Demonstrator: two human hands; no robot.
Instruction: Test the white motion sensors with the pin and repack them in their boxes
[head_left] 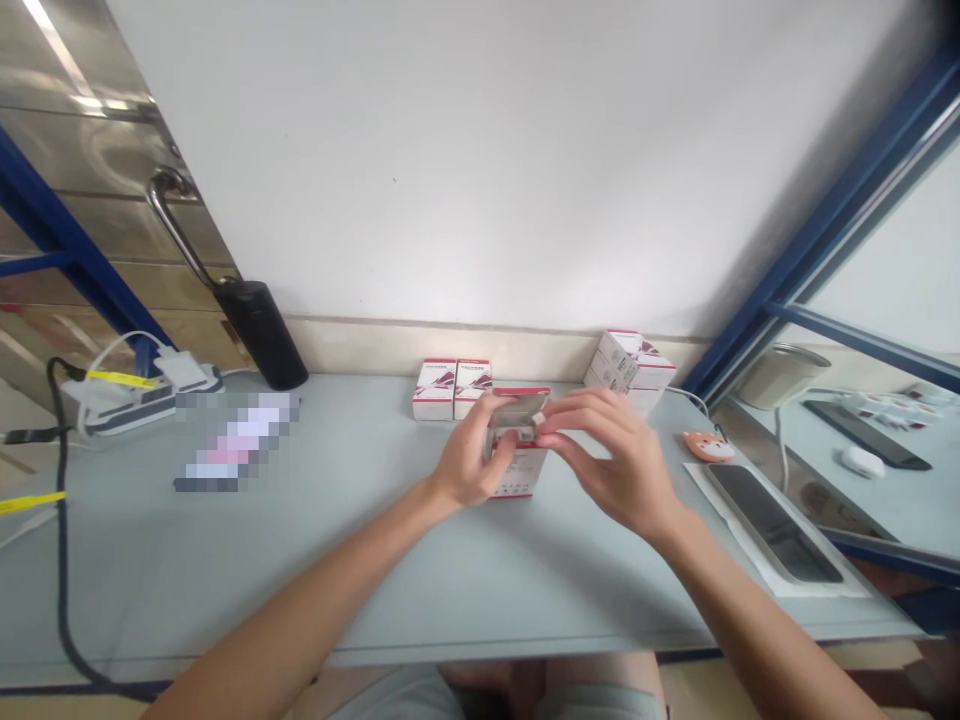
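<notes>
A small white cardboard box (519,472) with red edges stands upright on the grey-blue table (390,590), its top flap raised at the back. My left hand (472,455) is wrapped around the box's left side, thumb at the front of the opening. At the right of that opening, my right hand (611,455) has thumb and fingers pinched together around a small pale piece, perhaps a flap of the box. Its exact shape is hard to make out. Behind the box, two similar small boxes (435,390) lie side by side near the wall.
More boxes (630,365) are stacked at the back right. A phone-like slab (776,525) lies on white paper beside an orange animal-face item (709,446). Leftward are a black cylinder (262,335), a blurred-out device (236,440), a power strip (150,400) and a black cable (61,560).
</notes>
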